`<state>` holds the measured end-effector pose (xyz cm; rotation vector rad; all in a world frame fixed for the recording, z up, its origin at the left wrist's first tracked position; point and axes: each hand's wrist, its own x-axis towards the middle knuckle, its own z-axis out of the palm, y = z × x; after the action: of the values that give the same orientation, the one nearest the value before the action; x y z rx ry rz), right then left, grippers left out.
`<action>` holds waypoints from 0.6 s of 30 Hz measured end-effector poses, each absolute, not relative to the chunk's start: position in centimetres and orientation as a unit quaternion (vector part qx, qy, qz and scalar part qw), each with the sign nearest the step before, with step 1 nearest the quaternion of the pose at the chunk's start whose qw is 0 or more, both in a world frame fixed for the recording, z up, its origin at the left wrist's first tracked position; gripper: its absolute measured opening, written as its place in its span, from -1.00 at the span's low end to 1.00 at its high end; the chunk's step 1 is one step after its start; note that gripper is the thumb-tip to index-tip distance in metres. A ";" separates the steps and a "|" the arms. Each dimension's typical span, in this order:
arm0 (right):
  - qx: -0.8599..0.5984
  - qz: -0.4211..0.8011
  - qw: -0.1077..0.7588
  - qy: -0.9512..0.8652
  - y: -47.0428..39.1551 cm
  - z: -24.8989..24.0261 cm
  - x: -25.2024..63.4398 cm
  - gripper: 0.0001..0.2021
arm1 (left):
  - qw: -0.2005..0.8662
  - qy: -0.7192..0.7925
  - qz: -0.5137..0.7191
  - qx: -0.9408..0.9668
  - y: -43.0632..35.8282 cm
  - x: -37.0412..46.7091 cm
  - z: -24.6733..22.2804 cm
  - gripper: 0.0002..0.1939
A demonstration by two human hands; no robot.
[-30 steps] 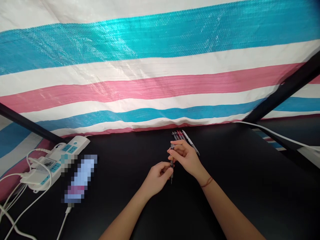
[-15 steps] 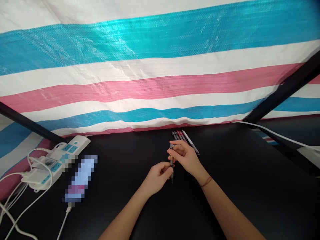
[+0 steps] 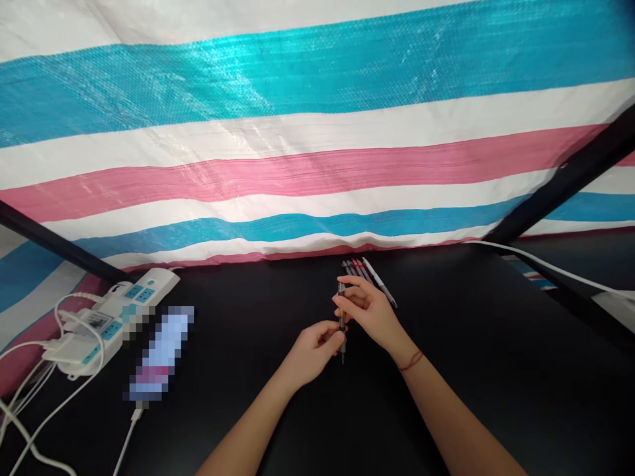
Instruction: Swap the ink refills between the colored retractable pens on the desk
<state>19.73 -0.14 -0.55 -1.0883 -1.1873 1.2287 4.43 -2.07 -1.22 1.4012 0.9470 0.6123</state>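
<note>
A dark pen (image 3: 342, 318) with a partly clear barrel is held nearly upright between my two hands, its tip pointing down toward me. My left hand (image 3: 313, 350) pinches the lower barrel just above the tip. Higher up, my right hand (image 3: 366, 309) grips the pen's upper part, the index finger resting at its top end. Just beyond my right hand lie several pens, among them a white one (image 3: 378, 280) and red and dark ones (image 3: 358, 267); my fingers hide their near ends.
On the left of the black table (image 3: 223, 423) stands a white power strip (image 3: 149, 291) with plugs and cables. A phone (image 3: 161, 354), pixelated, lies beside it on a charging cable (image 3: 127, 436). Striped sheeting (image 3: 297, 178) hangs behind; a white cable (image 3: 546, 261) crosses at right.
Almost nothing differs. Both hands still hold the pen in the same grip, and the right index finger has lifted very slightly at the pen's top end.
</note>
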 end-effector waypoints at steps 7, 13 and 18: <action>-0.452 0.517 0.530 -0.497 -0.1 -0.6 19.6 -0.65 | 0.616 0.421 0.260 0.613 -2.1 4.4 -1.2 -0.72; -0.447 0.526 0.516 -0.507 -0.2 -0.9 19.8 -0.44 | 0.628 0.424 0.296 0.582 -2.0 4.5 -1.1 -0.60; -0.436 0.540 0.404 -0.596 -0.6 -0.4 19.3 -0.75 | 0.608 0.441 0.336 0.569 -1.5 4.2 -1.1 -0.59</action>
<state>19.34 -0.57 -0.44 -1.0994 -1.5046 1.3630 4.19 -1.50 -1.15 1.3143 1.0183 0.7760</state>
